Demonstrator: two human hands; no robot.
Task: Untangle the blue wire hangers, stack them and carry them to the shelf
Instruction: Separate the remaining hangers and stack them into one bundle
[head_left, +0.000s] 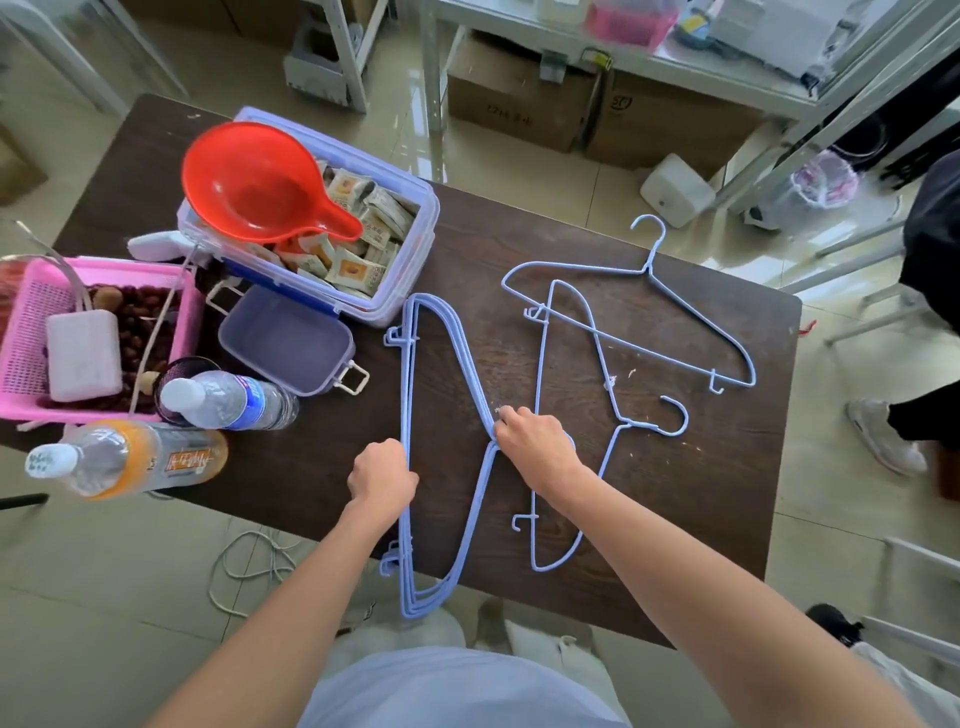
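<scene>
Both hands are closed on the stack (410, 415) of hangers at the table's (675, 519) near side, the left hand (383, 475) fisted around its long bar, the right hand (535, 441) pinching the necks. I'd square the hooks before lifting. 2 crossed hangers (597, 332) lie just right, and the box (332, 291) crowds the left, so up-and-toward-the-body looks clearest.

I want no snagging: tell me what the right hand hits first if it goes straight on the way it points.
Probably nothing soon: the right hand points up-left over bare table inside the stacked hangers; farther on lies their top bend, then the snack box. Depth unclear.
</scene>
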